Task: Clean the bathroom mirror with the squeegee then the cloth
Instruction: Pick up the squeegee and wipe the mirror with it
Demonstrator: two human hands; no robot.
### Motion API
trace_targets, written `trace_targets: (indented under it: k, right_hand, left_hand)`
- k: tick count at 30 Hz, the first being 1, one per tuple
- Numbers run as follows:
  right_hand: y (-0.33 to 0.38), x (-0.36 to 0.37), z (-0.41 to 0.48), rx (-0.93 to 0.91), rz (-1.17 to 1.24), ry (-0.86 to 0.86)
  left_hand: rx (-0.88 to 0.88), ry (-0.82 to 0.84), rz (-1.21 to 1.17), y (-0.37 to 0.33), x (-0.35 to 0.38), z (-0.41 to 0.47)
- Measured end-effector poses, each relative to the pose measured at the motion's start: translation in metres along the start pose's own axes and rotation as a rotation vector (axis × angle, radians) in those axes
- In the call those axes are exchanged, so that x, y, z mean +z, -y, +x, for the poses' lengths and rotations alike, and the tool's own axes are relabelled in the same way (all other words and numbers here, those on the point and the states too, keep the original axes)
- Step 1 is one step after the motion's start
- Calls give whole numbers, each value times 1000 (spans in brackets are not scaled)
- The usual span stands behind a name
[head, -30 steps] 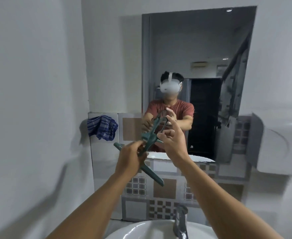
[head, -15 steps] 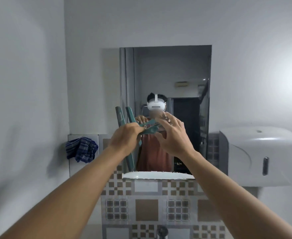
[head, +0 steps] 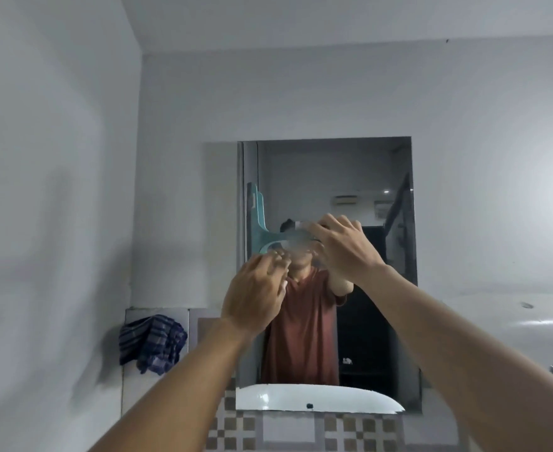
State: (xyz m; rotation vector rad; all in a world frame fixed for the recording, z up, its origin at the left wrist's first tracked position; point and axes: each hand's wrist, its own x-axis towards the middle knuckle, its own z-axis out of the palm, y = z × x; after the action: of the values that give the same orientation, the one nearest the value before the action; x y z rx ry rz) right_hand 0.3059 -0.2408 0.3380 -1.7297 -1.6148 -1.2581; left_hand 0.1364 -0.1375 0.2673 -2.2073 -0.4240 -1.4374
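- Teal plastic squeegee (head: 258,225) stands upright against the wall mirror (head: 329,177), at nine o'clock from the right hand (head: 342,247), which grips its handle.
- Left hand (head: 255,295), fingers curled on nothing, sits just below.
- Blue striped cloth (head: 153,343) hangs at eight o'clock.

Both bare forearms raised from the lower corners, converging toward the middle. Left hand (head: 255,296) lower, back toward the camera, fingers (head: 277,260) loosely curled and bunched at the tips, not visibly touching anything. Right hand (head: 340,247) higher and further right, wrist bent, back also toward the camera, fingers wrapped forward in a grip; what lies inside the grip hidden behind the hand. Hands near but apart.
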Motion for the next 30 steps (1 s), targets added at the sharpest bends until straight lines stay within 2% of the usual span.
trace_targets:
  k: [5,12,17,30]
  right_hand:
    - [-6,2,34,11,-45,-23]
    - [-4,0,92,-27,-90,-31]
    - [-4,6,115,-73,-97,-7]
    - [-42,-8,108,-81,-192,37]
  left_hand:
    - [-42,83,-72,9,37,-24]
    - [-62,315,37,26,70,-22]
    - [-63,300,42,30,85,-24]
    - [-72,285,30,34,88,-24]
